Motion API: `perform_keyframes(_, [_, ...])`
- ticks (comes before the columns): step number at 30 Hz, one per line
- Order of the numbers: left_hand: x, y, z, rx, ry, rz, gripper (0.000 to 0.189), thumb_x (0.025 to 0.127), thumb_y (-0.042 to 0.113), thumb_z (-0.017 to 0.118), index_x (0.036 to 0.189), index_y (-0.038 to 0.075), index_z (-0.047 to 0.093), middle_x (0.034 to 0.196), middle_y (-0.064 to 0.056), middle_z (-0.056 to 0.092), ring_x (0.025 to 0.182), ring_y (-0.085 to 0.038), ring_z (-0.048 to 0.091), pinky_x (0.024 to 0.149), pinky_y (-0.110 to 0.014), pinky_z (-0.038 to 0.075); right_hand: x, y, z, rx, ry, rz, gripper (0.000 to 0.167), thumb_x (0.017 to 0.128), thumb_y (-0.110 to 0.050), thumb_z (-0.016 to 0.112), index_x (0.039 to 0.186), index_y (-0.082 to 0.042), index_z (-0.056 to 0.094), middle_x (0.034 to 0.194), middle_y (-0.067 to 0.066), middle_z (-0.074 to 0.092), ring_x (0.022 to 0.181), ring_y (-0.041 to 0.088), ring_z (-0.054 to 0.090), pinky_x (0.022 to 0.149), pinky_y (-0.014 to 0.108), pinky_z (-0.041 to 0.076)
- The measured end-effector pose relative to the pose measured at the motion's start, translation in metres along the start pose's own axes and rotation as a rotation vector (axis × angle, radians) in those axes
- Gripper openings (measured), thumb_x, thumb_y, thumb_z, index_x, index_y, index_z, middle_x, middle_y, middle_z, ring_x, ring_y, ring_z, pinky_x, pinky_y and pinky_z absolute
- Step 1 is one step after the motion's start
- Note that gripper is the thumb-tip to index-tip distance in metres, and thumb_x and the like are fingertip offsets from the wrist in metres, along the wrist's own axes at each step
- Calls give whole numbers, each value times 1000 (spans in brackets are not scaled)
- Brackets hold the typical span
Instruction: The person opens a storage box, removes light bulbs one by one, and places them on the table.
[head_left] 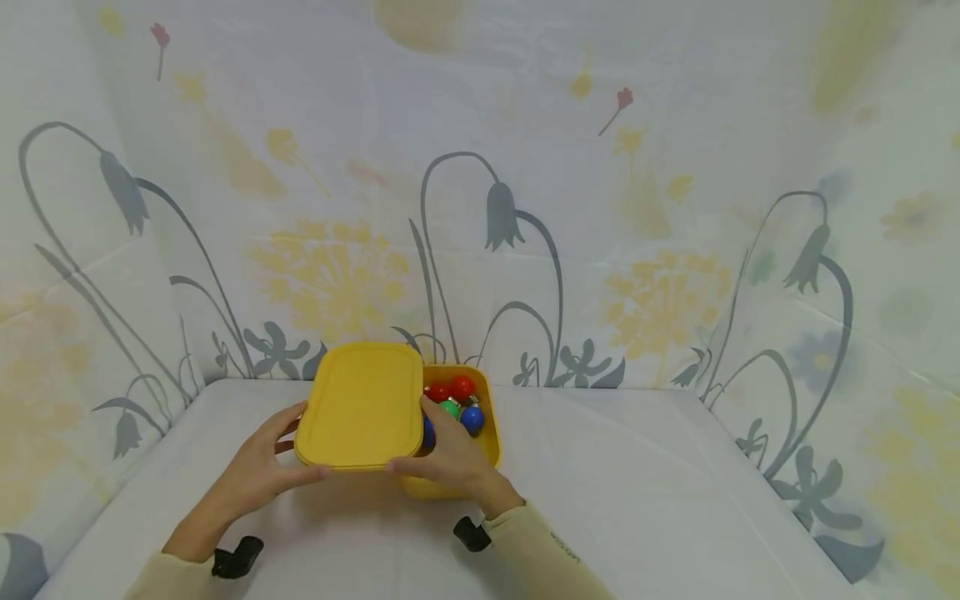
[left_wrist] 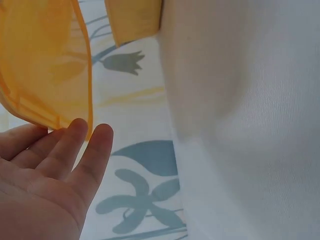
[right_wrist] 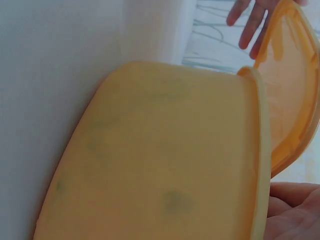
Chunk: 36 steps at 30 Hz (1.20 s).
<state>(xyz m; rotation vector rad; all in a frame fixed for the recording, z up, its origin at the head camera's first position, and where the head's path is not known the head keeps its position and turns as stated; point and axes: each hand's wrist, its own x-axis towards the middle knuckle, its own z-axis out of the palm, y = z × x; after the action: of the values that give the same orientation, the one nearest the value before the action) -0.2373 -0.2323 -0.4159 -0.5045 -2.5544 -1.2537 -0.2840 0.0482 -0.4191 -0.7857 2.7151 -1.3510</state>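
Observation:
A yellow plastic lid [head_left: 362, 407], rounded at its corners, is held up in front of me, tilted, its top face towards the head camera. My left hand [head_left: 258, 465] holds its left side, thumb at the near edge; the left wrist view has those fingers [left_wrist: 95, 155] at the rim. On the opposite side my right hand [head_left: 452, 450] grips the near right corner. Partly behind the lid and right hand stands an open yellow box [head_left: 491, 437] with red, green and blue ornament balls [head_left: 462, 387] inside. Its wall [right_wrist: 165, 150] fills much of the right wrist view.
A white cloth covers the table [head_left: 615, 475]. Behind it and at both sides hangs a curtain [head_left: 337, 167] printed with flowers. Black pieces [head_left: 238, 557] are worn at both wrists, below light sleeves [head_left: 547, 550].

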Motion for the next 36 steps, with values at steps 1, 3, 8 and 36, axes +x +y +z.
perform_keyframes(1, [0, -1, -1, -2, 0, -6, 94, 73, 34, 84, 146, 2, 33, 139, -14, 46, 114, -26, 50, 89, -19, 48, 1, -1, 2, -2, 3, 1, 102, 67, -66, 74, 150, -30, 26, 145, -14, 38, 130, 12, 40, 109, 44, 34])
perform_keyframes(3, [-1, -3, -4, -3, 0, -19, 94, 73, 34, 84, 146, 2, 34, 138, -13, 47, 112, -25, 51, 88, -16, 47, 2, -3, 5, -6, 4, 8, 102, 68, -66, 73, 150, -29, 26, 146, -13, 38, 130, 12, 39, 110, 44, 33])
perform_keyframes(8, [-5, -10, -11, 10, -4, -34, 93, 74, 34, 83, 146, 1, 34, 137, -13, 47, 108, -18, 52, 87, -13, 46, 3, -10, 12, 13, 1, 50, 105, 66, -65, 75, 151, -26, 26, 148, -12, 36, 134, 13, 36, 112, 44, 29])
perform_keyframes(36, [-16, -21, -54, 59, -50, -97, 93, 79, 30, 79, 149, -2, 26, 143, -24, 40, 119, -39, 48, 83, -7, 44, 18, -37, 49, 175, 55, 31, 88, 64, -55, 83, 138, -30, 42, 131, -19, 49, 122, 6, 45, 108, 47, 35])
